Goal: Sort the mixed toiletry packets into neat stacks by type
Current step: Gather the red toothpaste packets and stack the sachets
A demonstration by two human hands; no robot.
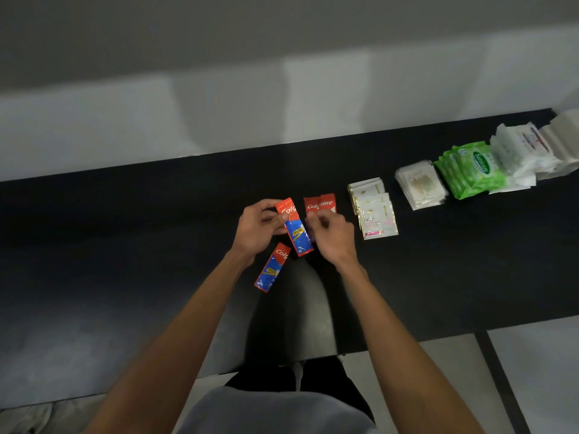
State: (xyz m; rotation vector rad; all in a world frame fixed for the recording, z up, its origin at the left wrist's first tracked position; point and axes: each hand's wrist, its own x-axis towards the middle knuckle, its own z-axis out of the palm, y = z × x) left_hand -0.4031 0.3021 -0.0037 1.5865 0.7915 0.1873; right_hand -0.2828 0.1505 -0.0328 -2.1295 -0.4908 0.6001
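On the black table (125, 233), my left hand (255, 228) pinches a red and blue toothpaste sachet (297, 233) near its top, holding it just above the surface. My right hand (332, 234) hovers beside it with fingers curled over a small pile of toothpaste sachets (319, 204); whether it grips one I cannot tell. Another toothpaste sachet (272, 268) lies loose on the table below my left wrist. To the right lie white shampoo sachets (374, 211), a stack of clear flat packets (419, 184), green wet-wipe packs (471, 169) and white packets (520, 153).
A white wall (219, 114) runs behind the table's far edge. At the far right end sits a white ridged stack (564, 136). The table's near edge lies close to my body, with pale floor (532, 364) below it.
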